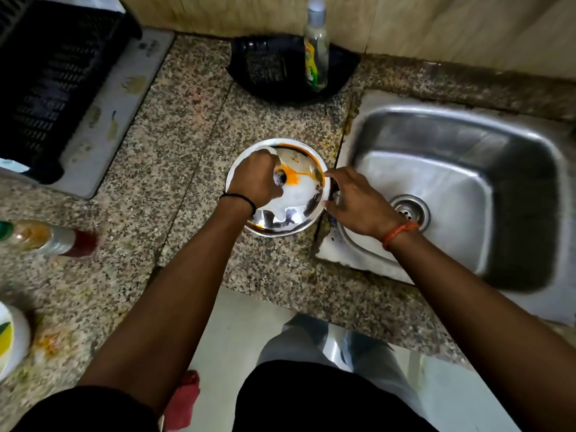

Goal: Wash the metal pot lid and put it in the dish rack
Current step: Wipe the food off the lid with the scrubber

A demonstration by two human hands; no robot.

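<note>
So the metal pot lid (282, 213) sits flat on the speckled granite counter (174, 135), just left of the steel sink (461, 169), with its right edge close to the sink rim. It's messy: orange sauce smeared across the middle and along the top edge, plus a good patch of white soap foam over the centre. The left hand (254, 179) is on top of the lid, fingers curled down tight around something white and foamy, probably a sponge or scrubber, though I can't really tell what it is since the hand covers most of it. The right hand (355, 201) is at the lid's right edge, fingers spread and loosely bent, tips touching the rim, thumb underneath at the lower edge; looks like it's bracing the lid rather than properly gripping it. There's a black band on the left wrist and an orange thread on the right one. The black dish rack (53, 79) is way off in the top left corner on a pale mat (121, 101), well apart from the lid. Against the back wall there's a clear soap bottle (316, 48) standing in a black tray (280, 70). On the far left a bottle with a red cap (53, 238) lies on its side, and a white container (11, 338) pokes in below it.
</note>
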